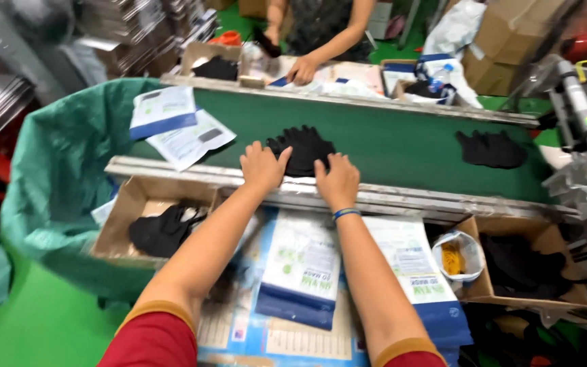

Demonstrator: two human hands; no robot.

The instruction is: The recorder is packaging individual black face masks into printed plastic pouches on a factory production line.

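Black masks sit in a small stack on the green conveyor belt, at its near edge. Nearest the camera, blue-and-white packaging bags lie below the belt's near rail, with a cardboard box of more black masks to the left. Left hand and right hand are both open, fingers spread flat, pressing the stack's near side — gathering step, no grip closed yet. Next move likely calls for pinching the stack together. Farther along the belt — another mask pile; across it, a co-worker's hand.

Bright green floor, stacked cardboard boxes, green tarpaulin bin, metal frame
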